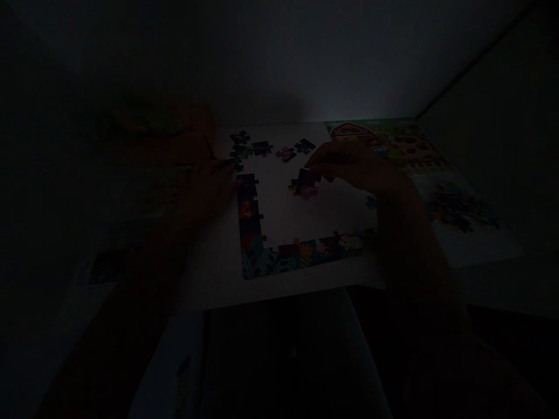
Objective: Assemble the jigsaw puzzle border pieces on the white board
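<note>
The scene is very dark. My right hand (345,163) pinches a jigsaw puzzle piece (301,181), tilted up over the white table, with pink and dark pieces (310,191) just below it. My left hand (212,183) lies with fingers stretched out, its thumb at the top of the joined left border (248,209) of the puzzle. The joined bottom border (301,256) runs right from that corner and passes partly behind my right forearm. Near my left fingertips is another dark piece (236,164).
Several loose pieces (262,148) lie towards the wall (305,64). A colourful picture sheet (402,145) is at the back right, with a heap of pieces (463,206) in front of it. An orange box-like thing (187,137) stands at the left.
</note>
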Motion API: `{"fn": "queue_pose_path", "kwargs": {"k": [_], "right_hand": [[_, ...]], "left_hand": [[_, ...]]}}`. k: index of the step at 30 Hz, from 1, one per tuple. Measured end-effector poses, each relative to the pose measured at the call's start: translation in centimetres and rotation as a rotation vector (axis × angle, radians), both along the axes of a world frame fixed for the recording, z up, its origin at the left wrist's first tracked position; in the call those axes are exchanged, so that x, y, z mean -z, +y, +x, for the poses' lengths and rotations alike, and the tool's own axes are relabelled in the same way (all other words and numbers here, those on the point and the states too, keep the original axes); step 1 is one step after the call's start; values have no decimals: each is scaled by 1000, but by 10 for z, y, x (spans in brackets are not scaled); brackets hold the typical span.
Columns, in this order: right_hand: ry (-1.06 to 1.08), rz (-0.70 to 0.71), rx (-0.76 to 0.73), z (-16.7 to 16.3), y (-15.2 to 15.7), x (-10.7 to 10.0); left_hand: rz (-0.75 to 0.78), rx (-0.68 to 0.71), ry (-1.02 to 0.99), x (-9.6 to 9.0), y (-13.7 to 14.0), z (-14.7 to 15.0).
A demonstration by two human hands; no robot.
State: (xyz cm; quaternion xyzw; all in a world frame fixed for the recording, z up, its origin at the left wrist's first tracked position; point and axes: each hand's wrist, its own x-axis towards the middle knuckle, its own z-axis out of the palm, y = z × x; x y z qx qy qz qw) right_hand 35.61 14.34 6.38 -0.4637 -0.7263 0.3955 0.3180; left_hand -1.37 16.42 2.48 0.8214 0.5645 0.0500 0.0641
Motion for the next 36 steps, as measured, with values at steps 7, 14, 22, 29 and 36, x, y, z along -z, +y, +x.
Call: {"fn": "queue_pose_path", "kwargs": {"k": [7,14,22,29,36], "right_hand": [[-3,-14,-45,-2,-1,-2],[-3,17,20,-6,-2,1],[-157,77,95,20,20,21],[-548,209,402,32,27,50],[-625,135,446,19,25,51]], "left_hand": [[14,4,-8,4,2,-1],[30,18,-40,6,3,-2],[19,-20,22,6,2,0],[68,-126,74,0,-2,1],[-42,-18,9,4,-7,8]]}}
